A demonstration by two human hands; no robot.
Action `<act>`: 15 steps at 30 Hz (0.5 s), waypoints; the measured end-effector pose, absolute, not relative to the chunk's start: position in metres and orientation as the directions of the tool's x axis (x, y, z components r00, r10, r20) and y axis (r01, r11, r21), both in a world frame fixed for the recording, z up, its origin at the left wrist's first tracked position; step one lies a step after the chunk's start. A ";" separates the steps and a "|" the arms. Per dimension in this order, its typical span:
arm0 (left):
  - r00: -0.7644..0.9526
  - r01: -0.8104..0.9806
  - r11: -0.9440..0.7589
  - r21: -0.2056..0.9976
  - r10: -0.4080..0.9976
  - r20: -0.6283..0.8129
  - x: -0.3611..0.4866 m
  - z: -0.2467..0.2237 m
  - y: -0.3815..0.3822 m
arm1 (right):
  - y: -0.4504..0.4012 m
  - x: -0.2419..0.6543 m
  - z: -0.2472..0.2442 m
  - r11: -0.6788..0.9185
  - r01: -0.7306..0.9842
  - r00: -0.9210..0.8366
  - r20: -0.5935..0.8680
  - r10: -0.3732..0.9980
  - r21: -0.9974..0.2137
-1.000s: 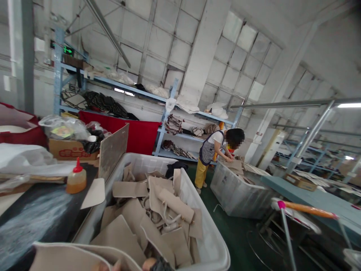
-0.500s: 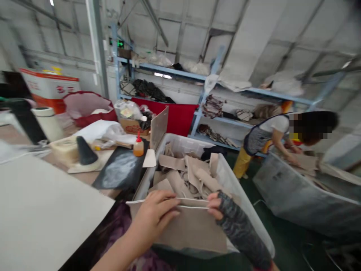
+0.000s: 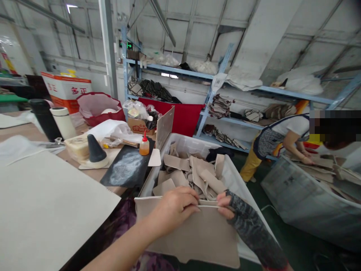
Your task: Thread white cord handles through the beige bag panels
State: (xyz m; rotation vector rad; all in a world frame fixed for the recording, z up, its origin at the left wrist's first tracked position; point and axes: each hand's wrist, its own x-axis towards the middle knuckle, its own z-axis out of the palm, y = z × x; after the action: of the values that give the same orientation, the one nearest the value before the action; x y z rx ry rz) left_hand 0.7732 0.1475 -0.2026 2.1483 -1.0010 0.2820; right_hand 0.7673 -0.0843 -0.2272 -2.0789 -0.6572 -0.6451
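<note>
Head view. Both of my hands are engaged on one item, a two-layered beige piece of sheet material with pale edging (image 3: 194, 233). It hangs at the near end of a large white plastic tub (image 3: 235, 178), front face toward me. My bare left hand (image 3: 176, 205) curls over its top edge, fingers closed there; my right hand (image 3: 229, 205), under a dark patterned fabric sleeve, pinches the same edge with its fingertips. The digits behind the layers are hidden from me.

Change noted: against half a second ago, my left hand sits further along the top edge, its fingertips now near those of the right. A second ago the piece shows only in part, at the bottom of the view. I judge the handling to be concentrated on a short middle stretch of the edge, with the two layers slightly parted there.

Unchanged: a heap of beige pieces (image 3: 208, 177) inside the tub, and a clear squeeze bottle with red nozzle and amber liquid (image 3: 144, 147), upright on a black slab (image 3: 124, 165) by the right edge of the brown tabletop (image 3: 91, 176). Beyond the tub's right edge, a co-worker (image 3: 290, 131) bends over a grey tub (image 3: 304, 203).
</note>
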 end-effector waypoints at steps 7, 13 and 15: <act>0.766 -0.617 -0.397 0.680 -0.502 0.401 0.776 -0.201 0.143 | -0.085 0.768 -0.228 -0.481 0.599 0.786 0.586 0.198 -0.640; 0.840 -0.517 -0.477 0.711 -0.444 0.314 0.782 -0.204 0.147 | -0.097 0.767 -0.243 -0.486 0.511 0.858 0.453 0.241 -0.709; 0.852 -0.495 -0.489 0.718 -0.438 0.289 0.783 -0.206 0.149 | -0.101 0.767 -0.242 -0.443 0.478 0.878 0.419 0.231 -0.759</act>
State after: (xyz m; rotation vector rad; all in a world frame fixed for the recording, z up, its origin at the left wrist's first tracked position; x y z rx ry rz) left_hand 0.7833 0.1486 -0.2061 2.1541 -0.6754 0.0835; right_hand 0.7674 -0.1007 -0.2420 -2.0451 -0.5139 -0.3116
